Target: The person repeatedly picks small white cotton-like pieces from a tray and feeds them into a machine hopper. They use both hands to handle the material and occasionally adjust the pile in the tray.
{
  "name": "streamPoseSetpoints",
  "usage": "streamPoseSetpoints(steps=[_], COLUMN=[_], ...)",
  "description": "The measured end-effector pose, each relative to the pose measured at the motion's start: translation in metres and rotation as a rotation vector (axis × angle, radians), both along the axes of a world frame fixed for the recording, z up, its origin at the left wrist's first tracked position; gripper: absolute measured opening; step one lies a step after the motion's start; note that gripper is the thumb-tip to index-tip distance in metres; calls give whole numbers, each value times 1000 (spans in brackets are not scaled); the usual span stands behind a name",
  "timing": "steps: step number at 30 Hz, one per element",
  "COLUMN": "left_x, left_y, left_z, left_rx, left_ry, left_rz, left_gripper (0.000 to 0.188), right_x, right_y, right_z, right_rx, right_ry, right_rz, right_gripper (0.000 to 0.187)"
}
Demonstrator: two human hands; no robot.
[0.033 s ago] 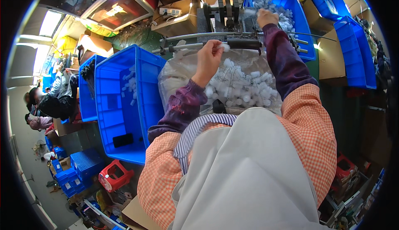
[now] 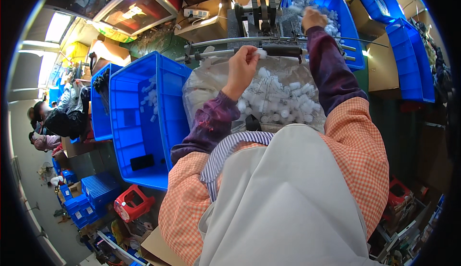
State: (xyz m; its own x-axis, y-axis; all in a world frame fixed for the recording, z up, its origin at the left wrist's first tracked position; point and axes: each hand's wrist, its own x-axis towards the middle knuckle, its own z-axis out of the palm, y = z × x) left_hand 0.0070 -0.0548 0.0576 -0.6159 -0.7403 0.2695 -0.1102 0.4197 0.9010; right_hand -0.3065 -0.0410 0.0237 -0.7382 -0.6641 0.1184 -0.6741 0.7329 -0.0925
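My left hand pinches a small white plastic piece between thumb and fingertips, just in front of the metal rails of a bench fixture. Further right and farther off, my right hand is closed at the near-left side of a blue bin of small white plastic parts. Whatever its fingers hold is hidden. Below my hands, a clear plastic bag lies spread with many white caps and thin metal springs on it.
A dark metal fixture with horizontal rods stands ahead. At left is a deep blue bin with some white parts and a dark flat object. Cardboard boxes and a red stool are around; people stand far left.
My right hand has shifted slightly right, away from the fixture and over the bin's parts. My left hand stays nearly in place with the white piece.
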Motion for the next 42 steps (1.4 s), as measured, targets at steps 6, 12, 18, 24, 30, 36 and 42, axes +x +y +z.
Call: streamPoseSetpoints(steps=[6,12,18,24,30,36,42], left_x=[-22,-25,18,25,29,37,38], left_y=[1,-8,-12,-12,-13,-17,-16], left_z=[5,2,-58,-100,-80,-73,-75], left_rx=[66,-96,-258,-231,-250,-251,-243], left_ry=[52,-146,-898,-813,-831,-791,-790], left_rz=[-41,-4,-120,-213,-103,-54,-79], left_gripper=[13,29,40,27,20,20,23], right_x=[39,86,54,46,40,40,35], right_y=[57,45,4,-13,-18,-20,-22], right_z=[26,8,-27,-45,-54,-53,-55], right_rx=[-315,-401,-331,-317,-386,-392,-356], right_ry=[-303,-776,-52,27,-46,-16,-90], right_rz=[389,787,286,201,214,216,249], right_gripper=[46,26,19,12,11,12,13])
